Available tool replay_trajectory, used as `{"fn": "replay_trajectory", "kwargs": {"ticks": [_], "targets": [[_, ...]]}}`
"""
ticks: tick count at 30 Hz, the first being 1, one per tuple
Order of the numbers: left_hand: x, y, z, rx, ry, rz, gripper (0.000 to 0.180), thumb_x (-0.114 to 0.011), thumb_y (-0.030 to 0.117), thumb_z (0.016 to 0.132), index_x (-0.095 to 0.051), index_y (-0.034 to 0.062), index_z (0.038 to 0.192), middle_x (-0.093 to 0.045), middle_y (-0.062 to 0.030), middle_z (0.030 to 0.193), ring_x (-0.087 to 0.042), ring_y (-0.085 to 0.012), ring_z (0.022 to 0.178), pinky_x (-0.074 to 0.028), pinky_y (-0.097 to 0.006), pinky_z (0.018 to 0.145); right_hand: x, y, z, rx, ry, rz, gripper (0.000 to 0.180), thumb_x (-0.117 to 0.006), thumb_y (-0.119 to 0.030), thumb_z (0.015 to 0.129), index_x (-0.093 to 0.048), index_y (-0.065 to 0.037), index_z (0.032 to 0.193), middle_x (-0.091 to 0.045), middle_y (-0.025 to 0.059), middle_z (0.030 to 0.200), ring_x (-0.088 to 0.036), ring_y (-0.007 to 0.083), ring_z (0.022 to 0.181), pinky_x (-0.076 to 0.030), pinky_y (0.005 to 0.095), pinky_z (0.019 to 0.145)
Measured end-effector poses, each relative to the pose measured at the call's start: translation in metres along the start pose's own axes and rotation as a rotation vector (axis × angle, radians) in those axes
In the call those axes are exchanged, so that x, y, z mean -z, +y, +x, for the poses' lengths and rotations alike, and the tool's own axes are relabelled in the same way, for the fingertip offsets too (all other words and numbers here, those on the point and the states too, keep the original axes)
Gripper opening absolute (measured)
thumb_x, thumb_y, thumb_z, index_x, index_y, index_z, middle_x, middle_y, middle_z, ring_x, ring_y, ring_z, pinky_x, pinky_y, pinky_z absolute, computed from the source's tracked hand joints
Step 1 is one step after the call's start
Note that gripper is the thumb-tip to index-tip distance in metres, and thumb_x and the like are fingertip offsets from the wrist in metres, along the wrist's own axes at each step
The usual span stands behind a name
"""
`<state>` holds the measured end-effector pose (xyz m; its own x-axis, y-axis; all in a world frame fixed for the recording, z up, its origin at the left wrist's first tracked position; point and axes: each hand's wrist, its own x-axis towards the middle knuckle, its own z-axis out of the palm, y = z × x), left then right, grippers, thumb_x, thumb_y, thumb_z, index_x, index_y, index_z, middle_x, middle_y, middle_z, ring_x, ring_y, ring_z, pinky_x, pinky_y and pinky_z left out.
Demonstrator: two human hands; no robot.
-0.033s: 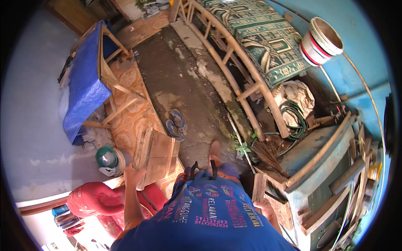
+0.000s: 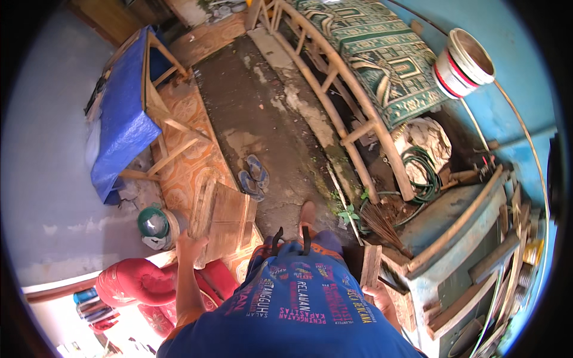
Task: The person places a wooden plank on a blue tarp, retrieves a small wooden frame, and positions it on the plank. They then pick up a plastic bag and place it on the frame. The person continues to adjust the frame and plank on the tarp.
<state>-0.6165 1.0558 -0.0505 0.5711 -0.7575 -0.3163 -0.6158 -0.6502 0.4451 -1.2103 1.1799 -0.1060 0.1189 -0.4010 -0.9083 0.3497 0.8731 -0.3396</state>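
Observation:
On the left, my left hand (image 2: 192, 246) is closed on the near edge of a thick brown wooden panel (image 2: 227, 213), tilted up above the tiled ledge. The panel looks built of joined boards, and its lower side is hidden. To the right of my blue shirt, my right hand (image 2: 380, 300) is partly covered by the shirt. Its fingers are bent against the lower end of a short wooden piece (image 2: 371, 266), which stands beside the corner of a low basin. The far side of that grip does not show.
Blue sandals (image 2: 253, 177) lie on the wet concrete path (image 2: 262, 107). A bamboo bench (image 2: 364, 128) stands at right, near a coiled green hose (image 2: 421, 170), a twig broom (image 2: 382, 227) and a water basin (image 2: 453, 206). A tarp-covered wooden frame (image 2: 125, 113), bucket (image 2: 170, 230) and red sofa (image 2: 140, 283) are left.
The view has shifted slightly, with the bench and hanging bucket a little farther right and down. The short wooden piece is slightly higher; both hands stay almost in place.

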Motion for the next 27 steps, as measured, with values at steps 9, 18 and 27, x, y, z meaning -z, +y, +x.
{"fn": "replay_trajectory", "kwargs": {"ticks": [9, 18, 27], "targets": [[0.013, 0.006, 0.073, 0.141, 0.111, -0.122, 0.060, -0.079, 0.030, 0.062, -0.065, -0.0024, 0.111, -0.072, -0.0200, 0.099, -0.069, -0.0327, 0.094, -0.052, -0.041, 0.086, -0.059, -0.146, 0.073, 0.182, -0.068, -0.169, 0.045, -0.080, -0.011, 0.075, -0.062, 0.000, 0.115, -0.069, 0.0064, 0.098, -0.066, 0.0188, 0.087, -0.052, 0.0347, 0.082], [0.015, -0.023, 0.140, 0.545, 0.290, -1.038, 0.047, -0.079, 0.014, 0.075, -0.063, -0.0046, 0.115, -0.069, -0.0133, 0.104, -0.068, -0.0271, 0.087, -0.055, -0.042, 0.078, -0.168, -0.268, 0.098, 0.337, 0.053, -0.444, 0.046, -0.080, -0.018, 0.074, -0.064, 0.003, 0.111, -0.068, 0.0065, 0.095, -0.064, 0.0173, 0.083, -0.052, 0.0337, 0.079], [0.022, -0.045, 0.273, 0.762, 0.248, -1.546, 0.052, -0.077, 0.011, 0.079, -0.057, -0.0040, 0.125, -0.066, -0.0140, 0.111, -0.067, -0.0286, 0.093, -0.058, -0.044, 0.077, -0.323, -0.368, 0.124, 0.308, 0.106, -0.637, 0.052, -0.079, -0.020, 0.073, -0.062, 0.006, 0.115, -0.069, 0.0092, 0.099, -0.066, 0.0194, 0.083, -0.052, 0.0331, 0.080]]}}
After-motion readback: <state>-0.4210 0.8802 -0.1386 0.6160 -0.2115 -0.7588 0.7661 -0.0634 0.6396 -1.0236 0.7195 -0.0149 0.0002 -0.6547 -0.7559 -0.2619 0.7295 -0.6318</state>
